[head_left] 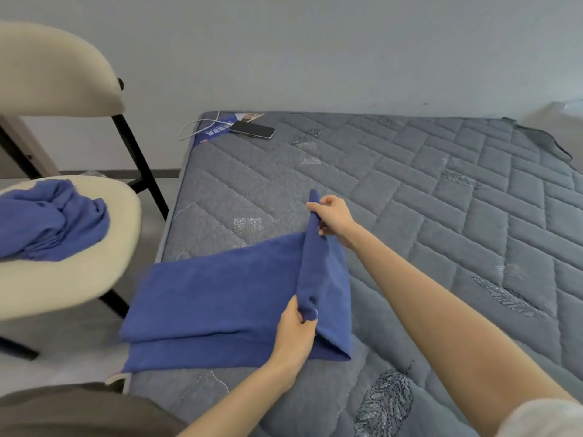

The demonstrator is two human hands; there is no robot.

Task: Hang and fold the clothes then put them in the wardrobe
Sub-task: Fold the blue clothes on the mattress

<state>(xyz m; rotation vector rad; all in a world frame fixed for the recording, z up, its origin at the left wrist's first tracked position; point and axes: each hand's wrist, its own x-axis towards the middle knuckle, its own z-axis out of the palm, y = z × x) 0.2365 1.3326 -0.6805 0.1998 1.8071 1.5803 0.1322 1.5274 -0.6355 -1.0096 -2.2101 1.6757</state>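
Your left hand (295,326) and right hand (334,217) each pinch the raised edge of the soft blue fabric garment (214,294), apparently mid-fold; next you should lay it leftward, edges aligned.

Grey quilted mattress (410,190) has a half-folded blue cloth (214,298) by its near-left edge, with a phone (252,130) and cable (195,127) at the far corner. The chair (94,279) beside it holds a blue bundle (53,222).
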